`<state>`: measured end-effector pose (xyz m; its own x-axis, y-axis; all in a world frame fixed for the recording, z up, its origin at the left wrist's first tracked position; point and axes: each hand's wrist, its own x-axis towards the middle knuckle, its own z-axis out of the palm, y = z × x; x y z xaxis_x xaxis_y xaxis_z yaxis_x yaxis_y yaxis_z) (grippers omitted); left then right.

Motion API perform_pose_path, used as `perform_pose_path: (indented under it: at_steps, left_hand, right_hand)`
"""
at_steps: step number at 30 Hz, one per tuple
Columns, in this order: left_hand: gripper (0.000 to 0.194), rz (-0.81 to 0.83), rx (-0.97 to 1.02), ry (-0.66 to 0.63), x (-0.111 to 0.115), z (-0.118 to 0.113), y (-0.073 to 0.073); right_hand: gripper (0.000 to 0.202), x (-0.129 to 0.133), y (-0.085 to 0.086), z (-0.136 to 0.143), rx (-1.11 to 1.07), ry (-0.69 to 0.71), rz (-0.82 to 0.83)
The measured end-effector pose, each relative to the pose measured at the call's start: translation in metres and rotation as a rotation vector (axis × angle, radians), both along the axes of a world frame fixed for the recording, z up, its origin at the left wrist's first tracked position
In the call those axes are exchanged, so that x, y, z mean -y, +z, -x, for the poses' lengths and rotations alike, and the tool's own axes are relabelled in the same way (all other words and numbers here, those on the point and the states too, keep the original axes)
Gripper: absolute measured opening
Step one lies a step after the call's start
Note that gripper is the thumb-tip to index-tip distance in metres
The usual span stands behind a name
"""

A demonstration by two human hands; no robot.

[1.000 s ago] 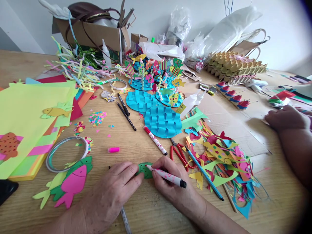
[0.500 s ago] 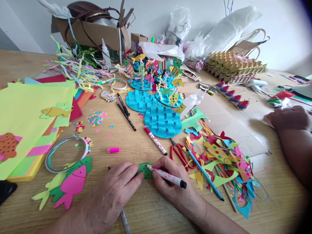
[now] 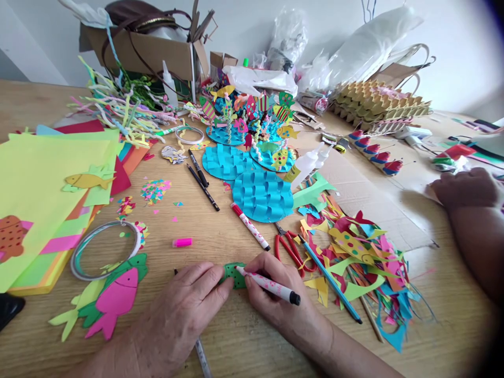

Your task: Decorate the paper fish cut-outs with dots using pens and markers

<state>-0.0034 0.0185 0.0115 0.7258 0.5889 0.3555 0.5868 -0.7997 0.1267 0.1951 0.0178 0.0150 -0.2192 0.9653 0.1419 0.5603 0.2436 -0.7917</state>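
Between my hands lies a green paper cutout (image 3: pixel 233 276) with dark dots on it, its outer parts hidden by my fingers. My left hand (image 3: pixel 191 302) holds the cutout's left side against the table. Pinched in my right hand (image 3: pixel 277 286) is a white marker (image 3: pixel 271 286) with a pink pattern and a black end; its tip touches the cutout. A thin pen-like stick (image 3: pixel 202 358) passes under my left hand. Further left, a pink paper fish (image 3: pixel 118 299) overlaps green ones. The pink cap (image 3: pixel 182 242) rests above my left hand.
Red-handled scissors (image 3: pixel 290 251), a blue pen (image 3: pixel 329 278) and a pile of paper scraps (image 3: pixel 366 252) lie right. Blue paper discs (image 3: pixel 263 195) and a red-capped marker (image 3: pixel 250 226) are ahead. Coloured sheets (image 3: pixel 47 178) and tape rolls (image 3: pixel 106 249) sit left. Another person's arm (image 3: pixel 472 220) rests far right.
The view has shifted very slightly, moving the things on the left a little leftward. Both hands, the marker and the cutout stay practically in place.
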Motion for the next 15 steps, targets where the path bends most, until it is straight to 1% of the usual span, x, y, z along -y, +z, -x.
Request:
perform_pose_path:
  at_steps: [5,11,15]
  left_hand:
    - [0.046,0.001,0.013,0.004,0.0003,-0.0007,0.0031]
    - [0.045,-0.008,0.016,0.01,0.0017,0.0011,0.0003]
    - [0.046,-0.021,0.02,-0.002,0.0009,0.0006,0.0004]
  right_hand:
    - [0.01,0.0012,0.0012,0.0002,-0.007,0.004,0.007]
    - [0.009,0.0014,0.0004,-0.001,-0.013,0.015,0.003]
    - [0.01,0.0009,-0.0019,-0.0015,-0.01,-0.001,0.001]
